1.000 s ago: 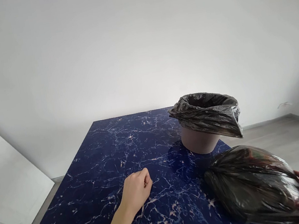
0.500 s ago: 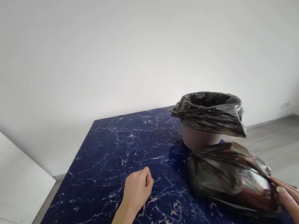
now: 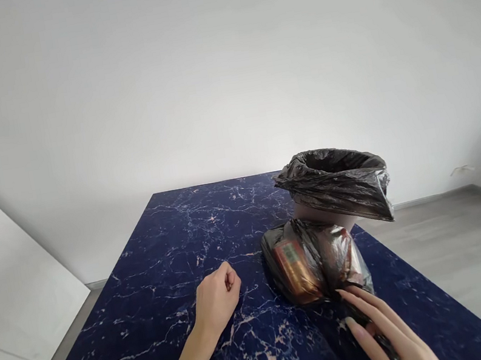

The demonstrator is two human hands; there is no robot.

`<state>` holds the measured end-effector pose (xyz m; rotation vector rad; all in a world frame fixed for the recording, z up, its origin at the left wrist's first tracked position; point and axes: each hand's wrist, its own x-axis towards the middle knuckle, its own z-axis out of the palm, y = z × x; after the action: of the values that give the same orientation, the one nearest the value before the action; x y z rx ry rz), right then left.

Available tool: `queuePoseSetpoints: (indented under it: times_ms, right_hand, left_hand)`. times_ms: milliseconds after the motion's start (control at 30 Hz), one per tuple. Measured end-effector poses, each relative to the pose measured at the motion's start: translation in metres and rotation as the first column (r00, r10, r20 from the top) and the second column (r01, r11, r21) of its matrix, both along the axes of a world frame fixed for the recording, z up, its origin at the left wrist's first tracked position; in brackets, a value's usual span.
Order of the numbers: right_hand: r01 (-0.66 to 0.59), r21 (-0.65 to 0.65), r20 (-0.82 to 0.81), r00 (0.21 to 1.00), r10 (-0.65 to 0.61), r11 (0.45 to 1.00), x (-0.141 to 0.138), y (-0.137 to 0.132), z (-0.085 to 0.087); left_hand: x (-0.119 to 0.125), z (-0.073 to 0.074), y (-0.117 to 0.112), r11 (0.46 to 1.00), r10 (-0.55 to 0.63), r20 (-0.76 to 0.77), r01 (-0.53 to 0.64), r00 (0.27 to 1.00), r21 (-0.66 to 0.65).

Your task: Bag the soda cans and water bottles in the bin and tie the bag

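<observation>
A knotted-looking black plastic bag (image 3: 322, 258) rests on the table, with orange-gold and red packages showing through its thin film. My right hand (image 3: 385, 328) is at the bag's near side, its thumb and fingers around the gathered black plastic. Just behind the bag stands a pinkish bin (image 3: 320, 214), partly hidden. A black bin liner (image 3: 337, 182) is folded over the bin's rim, its mouth open upward. My left hand (image 3: 217, 291) lies on the table to the left of the bag, closed in a fist with nothing visible in it.
The dark blue marble-patterned table (image 3: 177, 240) reaches the white wall (image 3: 188, 90) at the back. Grey floor (image 3: 454, 242) shows past its right edge. A white panel (image 3: 11, 273) stands at the left. A small wire-like fitting (image 3: 462, 169) sticks out low on the wall.
The filled plastic bag has moved left with my right hand and turned, so its packages now show through. It sits in front of the bin. My left hand has barely shifted.
</observation>
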<state>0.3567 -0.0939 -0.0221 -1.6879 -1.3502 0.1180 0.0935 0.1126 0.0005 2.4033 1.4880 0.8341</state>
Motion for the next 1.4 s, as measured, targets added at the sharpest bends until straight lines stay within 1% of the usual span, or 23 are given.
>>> queuePoseSetpoints:
  times_ms: [67,133,233,300,367,400,500,567,600,667,733,833,900,967,1033,1100,1200,1267,1333,1400]
  right_hand:
    - [-0.034,-0.012,-0.013,0.999,0.033,0.999,-0.008,0.008,0.005]
    - [-0.099,-0.035,-0.02,0.995,0.098,0.995,-0.013,0.016,0.01]
    - [-0.223,-0.082,-0.054,0.974,0.219,0.971,-0.013,0.026,0.015]
    - [-0.255,-0.073,-0.111,0.963,0.246,0.964,-0.01,0.028,0.017]
    - [-0.222,-0.028,-0.186,0.959,0.213,0.975,-0.003,0.027,0.016]
    - [-0.187,0.002,-0.224,0.957,0.182,0.982,0.001,0.027,0.015]
    - [-0.022,0.062,-0.318,0.947,0.041,0.998,0.017,0.028,0.01]
    - [0.085,0.061,-0.345,0.937,-0.059,0.995,0.028,0.034,0.006]
    - [0.115,0.046,-0.342,0.935,-0.093,0.992,0.032,0.038,0.004]
    - [0.116,0.012,-0.312,0.944,-0.106,0.993,0.038,0.047,0.0]
    - [0.063,-0.005,-0.271,0.961,-0.062,0.998,0.039,0.056,-0.003]
    - [-0.03,0.005,-0.203,0.979,0.03,1.0,0.035,0.07,-0.005]
    - [-0.084,0.01,-0.163,0.983,0.084,0.996,0.03,0.08,-0.006]
    - [-0.129,-0.001,-0.143,0.981,0.128,0.992,0.025,0.092,-0.006]
    - [-0.183,-0.016,-0.136,0.974,0.179,0.983,0.019,0.106,-0.006]
    - [-0.245,-0.001,-0.13,0.961,0.243,0.97,0.014,0.122,-0.005]
    - [-0.3,0.064,-0.107,0.946,0.305,0.952,0.006,0.144,-0.002]
    - [-0.294,0.117,-0.078,0.949,0.304,0.949,0.002,0.155,0.002]
    - [-0.27,0.194,-0.026,0.96,0.28,0.943,0.0,0.161,0.006]
    - [-0.267,0.284,0.061,0.964,0.26,0.921,0.0,0.16,0.009]
  left_hand:
    - [-0.001,-0.001,0.0,1.0,-0.006,0.004,0.006,1.0,0.0]
    - [-0.001,-0.002,0.001,1.0,-0.018,0.006,0.018,1.0,0.003]
    - [-0.002,-0.002,0.0,0.999,-0.046,0.013,0.046,0.999,0.015]
    - [-0.001,-0.003,0.0,0.997,-0.081,0.017,0.08,0.997,0.023]
    - [0.0,-0.004,-0.002,0.992,-0.127,0.019,0.126,0.992,0.03]
    - [0.001,-0.004,-0.002,0.988,-0.149,0.02,0.148,0.989,0.034]
    - [0.002,-0.006,-0.004,0.979,-0.202,0.025,0.201,0.979,0.047]
    - [0.002,-0.006,-0.005,0.972,-0.229,0.027,0.227,0.973,0.056]
    - [0.002,-0.007,-0.005,0.969,-0.241,0.029,0.239,0.97,0.062]
    - [0.002,-0.006,-0.006,0.963,-0.262,0.032,0.259,0.965,0.078]
    - [0.002,-0.006,-0.007,0.956,-0.282,0.036,0.277,0.959,0.097]
    - [0.003,-0.004,-0.009,0.943,-0.31,0.043,0.302,0.95,0.138]
    - [0.004,-0.003,-0.009,0.937,-0.313,0.056,0.299,0.948,0.181]
    - [0.003,-0.001,-0.009,0.934,-0.296,0.08,0.271,0.952,0.232]
    - [0.002,0.002,-0.008,0.932,-0.264,0.11,0.224,0.958,0.285]
    - [0.0,0.006,-0.007,0.926,-0.224,0.141,0.166,0.964,0.338]
    - [-0.003,0.013,-0.005,0.901,-0.168,0.176,0.079,0.97,0.427]
    - [-0.003,0.015,-0.006,0.877,-0.144,0.177,0.043,0.974,0.479]
    - [-0.002,0.015,-0.008,0.859,-0.137,0.156,0.039,0.978,0.511]
    - [0.001,0.013,-0.011,0.848,-0.145,0.117,0.063,0.983,0.526]
